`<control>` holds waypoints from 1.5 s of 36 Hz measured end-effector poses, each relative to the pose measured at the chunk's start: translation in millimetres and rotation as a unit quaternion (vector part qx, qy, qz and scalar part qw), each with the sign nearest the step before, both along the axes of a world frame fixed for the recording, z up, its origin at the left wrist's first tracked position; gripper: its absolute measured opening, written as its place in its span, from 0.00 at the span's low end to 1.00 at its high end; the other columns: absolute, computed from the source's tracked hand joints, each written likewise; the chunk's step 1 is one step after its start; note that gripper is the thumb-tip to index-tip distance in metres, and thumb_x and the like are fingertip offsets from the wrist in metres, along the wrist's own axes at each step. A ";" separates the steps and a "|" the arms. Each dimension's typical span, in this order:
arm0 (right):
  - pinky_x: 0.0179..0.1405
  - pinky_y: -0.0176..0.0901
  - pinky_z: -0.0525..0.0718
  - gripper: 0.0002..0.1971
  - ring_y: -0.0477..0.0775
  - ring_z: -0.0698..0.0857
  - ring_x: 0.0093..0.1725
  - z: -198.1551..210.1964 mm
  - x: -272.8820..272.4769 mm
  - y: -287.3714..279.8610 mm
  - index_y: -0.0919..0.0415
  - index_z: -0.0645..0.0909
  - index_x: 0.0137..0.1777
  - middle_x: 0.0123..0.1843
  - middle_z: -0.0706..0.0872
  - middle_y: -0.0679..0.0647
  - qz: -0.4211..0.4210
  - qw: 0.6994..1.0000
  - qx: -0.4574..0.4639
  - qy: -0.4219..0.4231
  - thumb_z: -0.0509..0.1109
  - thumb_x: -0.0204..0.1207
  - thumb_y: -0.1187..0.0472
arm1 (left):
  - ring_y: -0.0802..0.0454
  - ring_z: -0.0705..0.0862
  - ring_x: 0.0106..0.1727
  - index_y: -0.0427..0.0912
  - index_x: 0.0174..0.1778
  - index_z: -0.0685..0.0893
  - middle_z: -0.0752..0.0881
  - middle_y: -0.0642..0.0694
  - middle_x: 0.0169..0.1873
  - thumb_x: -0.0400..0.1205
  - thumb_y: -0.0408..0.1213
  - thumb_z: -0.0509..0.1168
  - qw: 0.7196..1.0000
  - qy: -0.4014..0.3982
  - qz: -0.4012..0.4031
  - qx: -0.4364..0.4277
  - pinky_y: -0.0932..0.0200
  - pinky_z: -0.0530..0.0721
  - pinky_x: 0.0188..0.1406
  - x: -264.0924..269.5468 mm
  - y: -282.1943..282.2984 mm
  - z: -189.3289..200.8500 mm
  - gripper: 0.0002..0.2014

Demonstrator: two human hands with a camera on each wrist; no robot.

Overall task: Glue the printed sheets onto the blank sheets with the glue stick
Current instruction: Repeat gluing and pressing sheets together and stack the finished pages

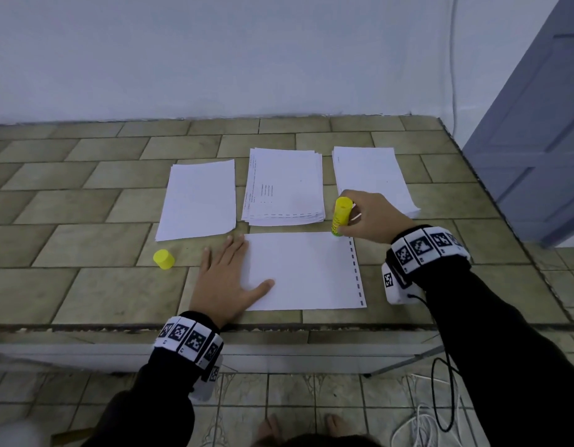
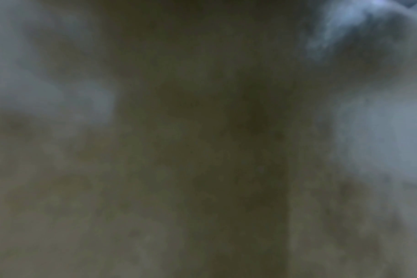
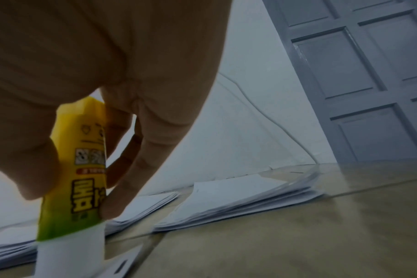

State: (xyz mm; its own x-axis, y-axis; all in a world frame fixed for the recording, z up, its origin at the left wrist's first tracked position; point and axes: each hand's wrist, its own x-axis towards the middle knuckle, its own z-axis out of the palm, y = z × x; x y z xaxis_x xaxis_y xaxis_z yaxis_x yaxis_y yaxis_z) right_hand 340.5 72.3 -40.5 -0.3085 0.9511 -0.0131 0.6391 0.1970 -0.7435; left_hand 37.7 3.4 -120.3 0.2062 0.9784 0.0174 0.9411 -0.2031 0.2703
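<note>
A white sheet (image 1: 305, 272) with a dashed line along its right edge lies near the front of the tiled table. My left hand (image 1: 227, 272) lies flat with spread fingers on its left edge. My right hand (image 1: 366, 217) grips the uncapped yellow glue stick (image 1: 340, 216) upright, its white tip down on the sheet's far right corner. The right wrist view shows my fingers (image 3: 141, 165) wrapped round the glue stick (image 3: 83, 178). Its yellow cap (image 1: 164, 259) lies to the left. The left wrist view is dark and blurred.
Three paper stacks lie further back: a blank one (image 1: 198, 198) on the left, a printed one (image 1: 284, 187) in the middle, another (image 1: 372, 179) at the right, partly behind my right hand. A grey door (image 1: 537, 124) stands beyond the table's right edge. Cables hang below.
</note>
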 end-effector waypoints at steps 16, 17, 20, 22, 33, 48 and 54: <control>0.52 0.46 0.78 0.13 0.52 0.80 0.52 -0.6 26.4 -21.0 0.53 0.82 0.57 0.54 0.85 0.51 -0.018 0.934 -0.004 -0.357 0.72 0.74 0.53 | 0.55 0.51 0.87 0.44 0.86 0.59 0.58 0.52 0.86 0.71 0.78 0.43 1.000 0.004 -0.005 0.010 0.41 0.42 0.85 -1.0 0.3 -2.4 0.53; 0.50 0.45 0.79 0.13 0.52 0.80 0.51 -1.3 28.2 -22.1 0.54 0.82 0.57 0.54 0.85 0.52 -0.028 0.940 -0.005 -0.340 0.72 0.74 0.54 | 0.55 0.51 0.86 0.44 0.86 0.59 0.57 0.52 0.86 0.70 0.78 0.43 1.000 0.008 -0.005 0.009 0.41 0.42 0.85 -0.9 0.4 -2.2 0.53; 0.50 0.47 0.79 0.14 0.55 0.82 0.52 -0.5 34.2 -23.2 0.57 0.80 0.58 0.54 0.85 0.54 -0.087 0.958 0.010 -0.274 0.73 0.74 0.56 | 0.55 0.51 0.86 0.44 0.86 0.58 0.57 0.52 0.86 0.70 0.78 0.42 1.000 0.008 -0.004 0.007 0.41 0.43 0.85 -1.7 0.8 -0.5 0.54; 0.47 0.47 0.80 0.15 0.56 0.82 0.49 0.4 38.2 -22.6 0.59 0.78 0.56 0.51 0.84 0.55 -0.136 0.966 0.016 -0.219 0.75 0.73 0.56 | 0.55 0.51 0.86 0.44 0.86 0.59 0.57 0.52 0.86 0.70 0.78 0.42 1.000 0.007 -0.003 0.010 0.40 0.43 0.85 -1.9 0.8 -0.3 0.54; 0.35 0.45 0.69 0.17 0.57 0.77 0.42 -3.1 50.5 -23.8 0.64 0.71 0.48 0.42 0.77 0.57 -0.274 0.951 0.016 -0.139 0.78 0.70 0.62 | 0.55 0.51 0.86 0.44 0.86 0.59 0.57 0.52 0.86 0.70 0.78 0.43 1.000 0.003 -0.003 0.010 0.41 0.43 0.85 -0.6 0.1 -0.2 0.54; 0.56 0.42 0.71 0.23 0.61 0.76 0.60 14.3 33.3 -27.1 0.65 0.76 0.58 0.58 0.79 0.60 -0.358 0.909 0.212 -0.040 0.76 0.70 0.52 | 0.54 0.53 0.86 0.43 0.85 0.61 0.59 0.51 0.85 0.71 0.77 0.44 1.000 0.000 -0.002 0.021 0.40 0.44 0.85 -1.7 0.5 -3.3 0.52; 0.57 0.43 0.79 0.12 0.55 0.79 0.57 40.0 -13.9 -13.7 0.66 0.77 0.60 0.59 0.79 0.58 -0.251 0.925 0.284 -0.033 0.68 0.78 0.66 | 0.53 0.53 0.86 0.43 0.85 0.60 0.59 0.51 0.86 0.71 0.76 0.43 1.000 0.005 -0.003 0.020 0.41 0.43 0.85 -1.0 0.2 -3.2 0.52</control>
State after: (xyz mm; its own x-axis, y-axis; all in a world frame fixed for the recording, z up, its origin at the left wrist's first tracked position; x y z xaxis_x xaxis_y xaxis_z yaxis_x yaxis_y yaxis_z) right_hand 326.6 58.6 -0.5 0.1569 0.8331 0.5303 0.7970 0.2103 -0.5662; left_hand 36.7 3.6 -123.5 0.2125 0.9757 0.0534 0.9425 -0.2191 0.2522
